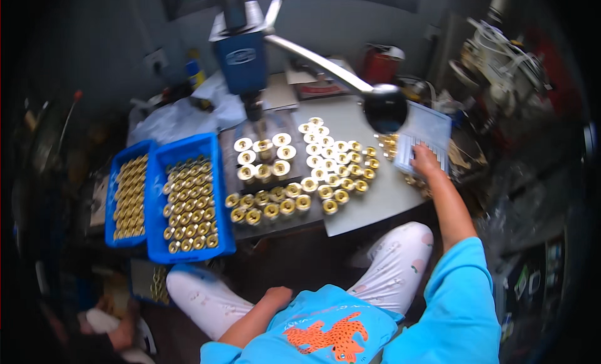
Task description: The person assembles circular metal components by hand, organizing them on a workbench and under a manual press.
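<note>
Past your shirt [313, 307], your right fingers [422, 153], spread and hold unclear, overlie the open box [433, 122] at the tabletop's [369, 204] right edge.

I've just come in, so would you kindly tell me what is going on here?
A person's right hand is at the open case; whether it grips anything is unclear. The left hand is low, well away from it. Gold-coloured parts stand under and around the blue machine, with more in two blue trays.
</note>
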Demonstrator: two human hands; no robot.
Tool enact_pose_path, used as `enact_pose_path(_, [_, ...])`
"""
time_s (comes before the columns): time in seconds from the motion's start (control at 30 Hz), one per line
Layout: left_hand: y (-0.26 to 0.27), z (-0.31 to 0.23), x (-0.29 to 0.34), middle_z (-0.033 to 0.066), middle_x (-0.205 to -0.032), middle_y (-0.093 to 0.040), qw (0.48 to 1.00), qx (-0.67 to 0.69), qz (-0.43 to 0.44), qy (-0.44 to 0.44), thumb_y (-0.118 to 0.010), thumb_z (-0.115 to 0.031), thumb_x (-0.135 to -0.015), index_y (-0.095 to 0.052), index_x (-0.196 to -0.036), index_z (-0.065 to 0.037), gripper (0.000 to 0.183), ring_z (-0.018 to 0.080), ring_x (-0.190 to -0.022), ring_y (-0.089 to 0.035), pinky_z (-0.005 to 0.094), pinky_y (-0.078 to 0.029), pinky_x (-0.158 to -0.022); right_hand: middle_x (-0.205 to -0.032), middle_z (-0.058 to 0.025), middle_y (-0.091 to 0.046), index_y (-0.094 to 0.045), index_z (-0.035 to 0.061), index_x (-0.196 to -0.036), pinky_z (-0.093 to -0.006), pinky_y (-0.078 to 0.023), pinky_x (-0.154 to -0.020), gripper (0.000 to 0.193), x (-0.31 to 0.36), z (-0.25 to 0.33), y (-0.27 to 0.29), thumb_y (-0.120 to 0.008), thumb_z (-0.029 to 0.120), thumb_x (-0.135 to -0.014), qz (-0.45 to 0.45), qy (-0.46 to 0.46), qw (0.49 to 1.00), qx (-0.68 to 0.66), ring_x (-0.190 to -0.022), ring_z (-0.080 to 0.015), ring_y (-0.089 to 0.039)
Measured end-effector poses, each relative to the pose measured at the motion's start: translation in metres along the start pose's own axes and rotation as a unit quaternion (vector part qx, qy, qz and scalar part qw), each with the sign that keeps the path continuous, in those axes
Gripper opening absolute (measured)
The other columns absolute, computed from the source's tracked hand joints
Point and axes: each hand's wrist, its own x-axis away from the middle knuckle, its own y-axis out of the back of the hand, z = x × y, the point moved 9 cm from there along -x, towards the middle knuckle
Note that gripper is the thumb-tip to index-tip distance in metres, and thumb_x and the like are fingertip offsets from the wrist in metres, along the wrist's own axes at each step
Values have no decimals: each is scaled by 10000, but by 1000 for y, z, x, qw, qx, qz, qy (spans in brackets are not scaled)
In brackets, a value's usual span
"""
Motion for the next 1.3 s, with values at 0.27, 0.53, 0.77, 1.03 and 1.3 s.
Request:
enact_pose_path(0.27, [4, -2, 5, 172, -1145, -671, 1000, 17, 0, 8, -506, -139, -887, -710, -1065, -39, 288, 329, -1048, -659, 449, -541, -841, -1085, -225, -587, -631, -11, -1007, -438, -487, -926, 363, -10, 13, 0, -709, 113, -675, 44, 36, 996, 70, -1041, -403, -584])
enact_pose_path(0.53, [8, -6, 10, 159, -1101, -689, 999, 13, -33, -19, -519, -133, -880, -718, -1041, -44, 270, 316, -1016, -675, 442, -559, -802, -1041, -227, -606, -640, -9, -944, -436, -492, -902, 301, -9, 23, 3, -700, 107, -673, 39, 94, 992, 78, -1003, -405, -593])
enact_pose_path(0.77, [13, -17, 11, 142, -1065, -705, 996, 13, -64, -63, -532, -139, -872, -730, -1024, -62, 261, 304, -976, -691, 440, -574, -752, -1013, -225, -606, -644, -11, -890, -434, -492, -891, 264, -10, 27, 1, -695, 85, -649, 30, 124, 989, 72, -969, -404, -589])
enact_pose_path(1.03, [27, -19, 24, 173, -1121, -670, 995, 31, -96, -28, -545, -133, -857, -705, -1060, -21, 281, 332, -1059, -640, 455, -487, -879, -889, -104, -623, -606, -7, -981, -295, -535, -684, 346, 34, 135, 50, -741, 116, -687, -85, 124, 975, -166, -719, -180, -627])
enact_pose_path(1.3, [22, -22, 19, 129, -1113, -693, 993, 12, -108, -47, -536, -158, -884, -715, -1087, -67, 285, 337, -1059, -651, 570, -477, -864, -941, -77, -672, -623, -44, -1065, -258, -529, -774, 359, 129, 496, 36, -756, 126, -777, 247, 212, 831, -450, -856, -127, -647])
